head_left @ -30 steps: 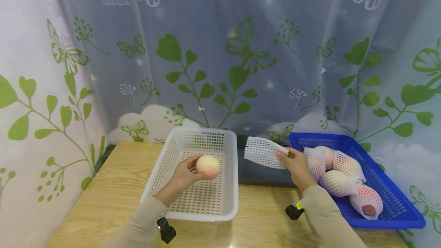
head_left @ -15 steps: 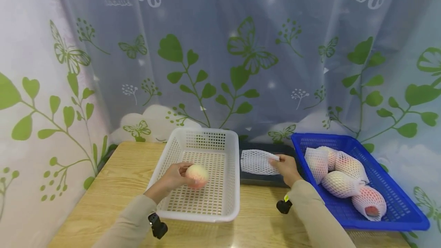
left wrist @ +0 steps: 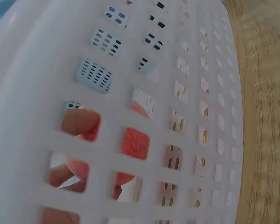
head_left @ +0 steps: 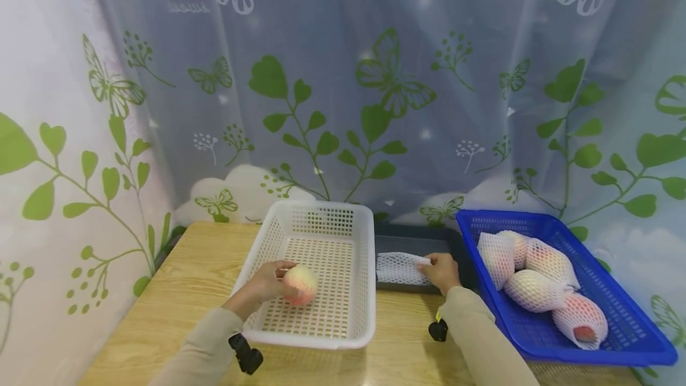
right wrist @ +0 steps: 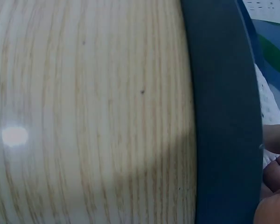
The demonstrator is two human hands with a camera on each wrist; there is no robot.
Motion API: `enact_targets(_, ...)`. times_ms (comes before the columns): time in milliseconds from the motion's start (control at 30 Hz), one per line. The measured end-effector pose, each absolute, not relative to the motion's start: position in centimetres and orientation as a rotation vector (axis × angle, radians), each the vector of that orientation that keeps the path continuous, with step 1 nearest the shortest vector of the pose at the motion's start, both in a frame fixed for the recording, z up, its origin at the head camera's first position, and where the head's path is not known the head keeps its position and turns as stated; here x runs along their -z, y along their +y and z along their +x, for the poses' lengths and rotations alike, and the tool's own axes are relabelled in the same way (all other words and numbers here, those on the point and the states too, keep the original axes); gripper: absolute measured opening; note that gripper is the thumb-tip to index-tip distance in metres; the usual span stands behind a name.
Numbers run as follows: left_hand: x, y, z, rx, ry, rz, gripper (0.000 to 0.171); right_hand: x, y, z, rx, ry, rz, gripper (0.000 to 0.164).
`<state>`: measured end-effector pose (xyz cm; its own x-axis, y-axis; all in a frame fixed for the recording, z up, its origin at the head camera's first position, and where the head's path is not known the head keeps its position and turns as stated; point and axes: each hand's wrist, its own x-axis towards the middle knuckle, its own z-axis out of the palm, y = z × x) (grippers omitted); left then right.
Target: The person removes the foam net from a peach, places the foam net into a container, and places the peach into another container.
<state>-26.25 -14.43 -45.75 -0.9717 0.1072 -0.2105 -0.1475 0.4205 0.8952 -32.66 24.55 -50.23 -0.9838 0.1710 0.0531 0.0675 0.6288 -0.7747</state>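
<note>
In the head view my left hand (head_left: 267, 283) grips a bare yellow-and-pink peach (head_left: 301, 285) inside the white plastic basket (head_left: 370, 290). Through the basket's holes in the left wrist view, the peach (left wrist: 135, 143) shows red beside a fingertip (left wrist: 80, 122). My right hand (head_left: 443, 271) pinches one end of a white foam fruit net (head_left: 402, 268), which lies flattened low in the dark grey tray (head_left: 415, 247). Behind the tray's wall in the right wrist view, part of the net (right wrist: 269, 105) appears next to the fingers (right wrist: 276, 139).
To the right stands a blue basket (head_left: 627, 290) with several peaches in foam nets (head_left: 536, 290). All containers are on a wooden table (head_left: 177, 290). A curtain with butterflies and leaves (head_left: 321, 76) hangs behind.
My right hand has moved left and down, lowering the net from above the tray into it. My left hand has brought the peach left and lower in the white basket.
</note>
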Motion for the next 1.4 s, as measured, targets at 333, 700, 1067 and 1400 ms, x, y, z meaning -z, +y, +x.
enact_targets(333,46.3,-14.3,-26.1,-1.444,2.498,-0.021,0.065,50.3,24.7,-32.4,-0.997,-2.803,-0.21,0.014)
enact_targets(700,46.5,-14.3,-26.0,-1.469,2.453,-0.045,0.066,50.9,24.7,-32.5,-1.012,-2.824,-0.21,0.017)
enact_targets(1067,46.2,-14.4,-26.0,-1.472,2.483,-0.017,0.069,50.8,24.6,-32.7,-1.074,-2.823,-0.179,0.029)
enact_targets(1400,46.1,-14.6,-26.1,-1.533,2.503,-0.031,0.066,50.3,24.4,-32.8,-1.219,-2.834,-0.191,0.042)
